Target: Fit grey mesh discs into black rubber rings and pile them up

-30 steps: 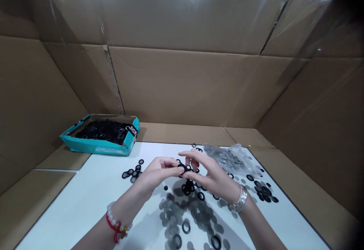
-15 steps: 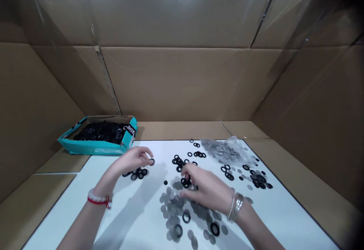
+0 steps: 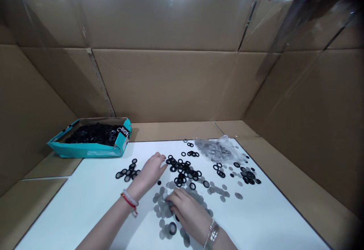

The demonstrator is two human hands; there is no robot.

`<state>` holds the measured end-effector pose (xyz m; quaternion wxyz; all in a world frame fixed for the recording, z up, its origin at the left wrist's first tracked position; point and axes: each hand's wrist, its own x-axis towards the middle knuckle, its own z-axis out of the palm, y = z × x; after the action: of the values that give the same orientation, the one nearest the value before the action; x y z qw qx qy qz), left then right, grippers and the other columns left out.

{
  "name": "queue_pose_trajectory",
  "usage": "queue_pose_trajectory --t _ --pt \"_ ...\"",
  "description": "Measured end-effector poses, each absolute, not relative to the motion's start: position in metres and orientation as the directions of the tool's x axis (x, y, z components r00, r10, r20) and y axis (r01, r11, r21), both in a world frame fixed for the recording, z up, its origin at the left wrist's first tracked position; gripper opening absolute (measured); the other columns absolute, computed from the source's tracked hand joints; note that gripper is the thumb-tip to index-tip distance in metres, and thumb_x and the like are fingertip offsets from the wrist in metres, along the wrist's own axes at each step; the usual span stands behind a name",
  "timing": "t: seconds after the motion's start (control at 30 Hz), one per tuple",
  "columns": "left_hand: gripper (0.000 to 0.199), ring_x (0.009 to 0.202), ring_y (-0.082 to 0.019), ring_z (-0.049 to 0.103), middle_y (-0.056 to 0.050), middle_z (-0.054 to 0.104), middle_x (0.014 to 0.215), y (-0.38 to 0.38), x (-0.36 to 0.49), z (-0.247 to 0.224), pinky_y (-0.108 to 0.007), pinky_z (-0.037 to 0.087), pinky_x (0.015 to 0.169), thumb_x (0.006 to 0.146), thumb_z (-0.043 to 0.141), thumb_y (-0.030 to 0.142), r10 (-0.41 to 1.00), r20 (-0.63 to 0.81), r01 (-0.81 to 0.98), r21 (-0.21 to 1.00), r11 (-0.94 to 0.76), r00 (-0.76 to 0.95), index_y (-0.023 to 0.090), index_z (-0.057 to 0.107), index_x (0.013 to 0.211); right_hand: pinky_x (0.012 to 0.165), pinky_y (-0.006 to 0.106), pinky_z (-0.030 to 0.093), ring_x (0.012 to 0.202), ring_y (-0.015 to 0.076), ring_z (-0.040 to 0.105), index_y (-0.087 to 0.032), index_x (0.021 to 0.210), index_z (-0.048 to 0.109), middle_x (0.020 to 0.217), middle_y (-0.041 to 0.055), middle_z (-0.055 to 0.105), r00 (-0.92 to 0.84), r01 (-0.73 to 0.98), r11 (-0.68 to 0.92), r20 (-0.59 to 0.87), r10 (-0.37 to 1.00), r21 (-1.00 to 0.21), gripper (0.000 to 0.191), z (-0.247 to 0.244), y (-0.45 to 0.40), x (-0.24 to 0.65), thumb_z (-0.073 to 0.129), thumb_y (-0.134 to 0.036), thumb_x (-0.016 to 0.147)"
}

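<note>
My left hand (image 3: pixel 153 169) is open at the left edge of a pile of black rings (image 3: pixel 184 169), thumb and fingers apart, with nothing visible between them. Just left of its wrist lies a cluster of rings (image 3: pixel 127 172), several with grey discs filling their centres. My right hand (image 3: pixel 189 214) is bent low over scattered translucent grey discs (image 3: pixel 162 204). Its thumb and fingertips are closed on what looks like a grey disc (image 3: pixel 171 203), mostly hidden by the fingers. A larger black ring (image 3: pixel 172 228) lies below that hand, and a dark piece is partly covered by it.
A teal box (image 3: pixel 88 151) full of black rings stands at the back left. A clear plastic bag (image 3: pixel 217 149) of grey discs lies at the back right, with another ring cluster (image 3: pixel 248 175) near the table's right edge. Cardboard walls (image 3: pixel 170 87) enclose the white table (image 3: pixel 256 216).
My left hand has moved right, from the left cluster to the black pile; the ring at its fingertips no longer shows there. My right hand has moved from the black rings toward me, over the discs.
</note>
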<state>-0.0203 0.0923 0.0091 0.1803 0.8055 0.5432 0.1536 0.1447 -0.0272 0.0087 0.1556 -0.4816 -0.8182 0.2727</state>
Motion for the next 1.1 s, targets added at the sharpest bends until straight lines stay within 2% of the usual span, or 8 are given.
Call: queue_pose_trajectory --t 0.2,0.4,0.53,0.6,0.67,0.8,0.93,1.1 --pt "0.015 0.095 -0.024 0.058 -0.01 0.058 0.1 0.098 -0.001 -0.006 -0.034 0.043 0.085 0.084 0.051 0.019 0.919 0.136 0.791 0.473 -0.388 0.369 0.017 0.063 0.094 0.071 0.027 0.049 0.08 0.0187 0.061 -0.021 0.108 0.059 0.092 0.0034 0.062 -0.34 0.555 0.239 0.045 0.939 -0.797 0.033 0.003 -0.022 0.161 0.053 -0.004 0.08" --pt "0.013 0.092 -0.025 0.059 -0.011 0.06 0.101 0.095 -0.01 0.005 -0.038 0.044 0.085 0.083 0.055 0.021 0.917 0.183 0.754 0.524 -0.396 0.355 0.017 0.065 0.09 0.065 0.028 0.046 0.07 0.0171 0.059 -0.017 0.083 0.063 0.076 0.0022 0.063 -0.209 0.384 0.153 0.076 0.975 -0.911 0.005 0.019 -0.003 0.177 0.059 -0.019 0.082" --pt "0.016 0.095 -0.025 0.061 -0.01 0.066 0.097 0.088 -0.01 0.022 -0.038 0.045 0.086 0.08 0.057 0.018 0.903 0.198 0.684 0.596 -0.42 0.382 0.017 0.065 0.094 0.065 0.028 0.046 0.068 0.0155 0.058 -0.016 0.085 0.062 0.071 0.0 0.06 -0.161 0.208 0.093 0.06 0.985 -0.974 0.017 0.03 0.024 0.18 0.065 -0.032 0.079" --pt "0.016 0.088 -0.021 0.064 -0.006 0.07 0.091 0.083 -0.008 0.035 -0.033 0.049 0.082 0.081 0.056 0.018 0.887 0.195 0.629 0.642 -0.438 0.419 0.018 0.064 0.095 0.065 0.027 0.047 0.066 0.0146 0.058 -0.016 0.093 0.061 0.069 -0.0016 0.059 -0.165 0.172 0.096 0.068 0.984 -0.98 0.028 0.035 0.038 0.179 0.066 -0.038 0.077" --pt "0.015 0.082 -0.018 0.066 -0.005 0.071 0.088 0.077 -0.006 0.051 -0.029 0.051 0.078 0.082 0.056 0.02 0.873 0.194 0.51 0.747 -0.427 0.447 0.018 0.064 0.095 0.063 0.027 0.046 0.064 0.0142 0.057 -0.015 0.097 0.061 0.067 -0.0024 0.058 -0.184 0.138 0.1 0.073 0.98 -0.985 0.037 0.042 0.049 0.178 0.068 -0.044 0.075" --pt "0.018 0.082 -0.017 0.066 -0.006 0.07 0.09 0.064 -0.007 0.083 -0.03 0.052 0.079 0.079 0.063 0.026 0.887 0.209 0.193 0.931 -0.309 0.412 0.015 0.064 0.094 0.059 0.026 0.043 0.061 0.013 0.054 -0.015 0.085 0.064 0.066 -0.0015 0.058 -0.262 0.092 0.118 0.09 0.961 -0.989 0.039 0.068 0.062 0.174 0.07 -0.051 0.072" --pt "0.023 0.08 -0.017 0.064 -0.005 0.068 0.086 0.057 -0.01 0.1 -0.031 0.052 0.078 0.074 0.07 0.03 0.92 0.183 0.084 0.971 -0.225 0.346 0.016 0.064 0.091 0.055 0.023 0.037 0.056 0.0106 0.047 -0.016 0.067 0.057 0.061 -0.0032 0.053 -0.335 0.083 0.145 0.11 0.936 -0.986 0.04 0.096 0.067 0.17 0.071 -0.053 0.07" --pt "0.027 0.075 -0.018 0.06 -0.004 0.065 0.076 0.056 -0.011 0.11 -0.03 0.049 0.072 0.068 0.074 0.04 0.958 0.094 0.037 0.993 -0.108 0.271 0.015 0.065 0.075 0.053 0.022 0.033 0.054 0.01 0.042 -0.017 0.062 0.052 0.057 -0.0041 0.049 -0.456 0.095 0.195 0.132 0.88 -0.976 0.046 0.112 0.07 0.164 0.068 -0.058 0.072"
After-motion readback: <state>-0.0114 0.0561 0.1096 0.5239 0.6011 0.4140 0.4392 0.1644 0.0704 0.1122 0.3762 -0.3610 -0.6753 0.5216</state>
